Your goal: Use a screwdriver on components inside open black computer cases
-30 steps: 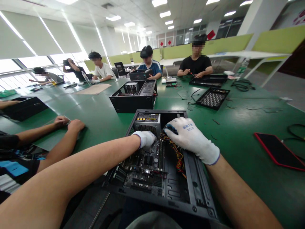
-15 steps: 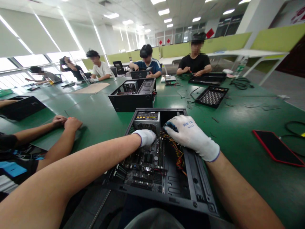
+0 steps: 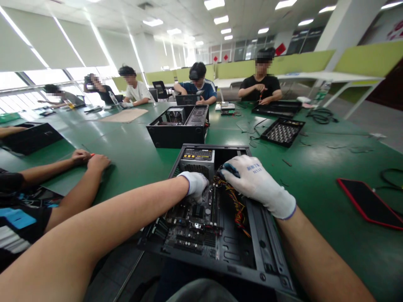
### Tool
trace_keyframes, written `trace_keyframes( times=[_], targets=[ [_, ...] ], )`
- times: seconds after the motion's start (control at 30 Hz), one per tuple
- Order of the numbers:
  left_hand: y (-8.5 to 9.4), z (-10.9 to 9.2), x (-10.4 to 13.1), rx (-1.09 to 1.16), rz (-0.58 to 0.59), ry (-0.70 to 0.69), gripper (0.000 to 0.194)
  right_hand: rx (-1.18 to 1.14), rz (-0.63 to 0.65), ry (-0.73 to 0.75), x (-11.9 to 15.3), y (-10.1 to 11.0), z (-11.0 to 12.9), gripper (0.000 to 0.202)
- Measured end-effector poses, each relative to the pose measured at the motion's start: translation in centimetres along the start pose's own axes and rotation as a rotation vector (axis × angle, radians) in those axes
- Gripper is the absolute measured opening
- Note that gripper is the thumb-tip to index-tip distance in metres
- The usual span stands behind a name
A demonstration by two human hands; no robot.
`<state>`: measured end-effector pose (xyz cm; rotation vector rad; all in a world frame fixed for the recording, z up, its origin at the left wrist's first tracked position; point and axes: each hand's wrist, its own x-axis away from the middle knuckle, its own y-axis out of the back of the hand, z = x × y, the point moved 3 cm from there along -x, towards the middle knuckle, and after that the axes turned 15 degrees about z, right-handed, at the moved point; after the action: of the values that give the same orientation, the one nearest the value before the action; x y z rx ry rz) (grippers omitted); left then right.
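Note:
An opened computer case [image 3: 241, 262] lies on its side before me at the table's edge. My left hand [image 3: 197, 184], in a white work glove, reaches inside over the motherboard [image 3: 197, 224], just below the power supply [image 3: 197, 157]. Its fingers point down and are drawn together; their tips are hidden. My right hand [image 3: 252, 178], gloved in white with a blue-coated palm, lies over the case's right side rail. Its fingers curl in beside a bundle of coloured power cables [image 3: 237, 207]; what they close on is hidden.
Another opened computer case [image 3: 178, 136] stands beyond mine. A black panel tray [image 3: 283, 132] lies to its right. A red-rimmed phone or tablet [image 3: 371, 203] rests at the right. At my left are a co-worker's hands [image 3: 91, 159]; several people sit around the green table [image 3: 126, 134].
The view has shifted slightly. My left hand has turned a little, its fingers now reaching lower towards the motherboard. My right hand stays by the cables and the rail.

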<state>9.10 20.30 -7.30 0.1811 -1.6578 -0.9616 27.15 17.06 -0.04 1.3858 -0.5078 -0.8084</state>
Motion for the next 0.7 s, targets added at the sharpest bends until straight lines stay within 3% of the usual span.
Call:
trace_keyframes(
  times=[0.23,0.3,0.4,0.5,0.6,0.7],
  targets=[
    [1.5,-0.3,3.0,0.044,-0.093,-0.027,0.072,-0.159,-0.073,-0.032,0.3,0.0,-0.5,0.037],
    [1.7,-0.6,4.0,0.062,-0.132,-0.050,0.063,-0.217,-0.166,-0.092,1.1,-0.4,-1.2,0.051],
    [2.0,-1.2,5.4,0.079,-0.191,-0.102,0.054,-0.379,-0.259,-0.293,3.4,-1.6,-2.7,0.085],
    [2.0,-2.1,7.0,0.088,-0.259,-0.146,0.048,-0.628,-0.160,-0.493,6.1,-3.4,-3.7,0.102],
    [1.5,-2.8,9.5,0.095,-0.350,-0.173,0.044,-0.909,-0.089,-0.474,7.7,-4.6,-3.2,0.097],
    [0.2,-3.1,13.1,0.103,-0.493,-0.198,0.040,-1.116,-0.138,-0.483,8.2,-4.9,-2.1,0.095]
  ],
)
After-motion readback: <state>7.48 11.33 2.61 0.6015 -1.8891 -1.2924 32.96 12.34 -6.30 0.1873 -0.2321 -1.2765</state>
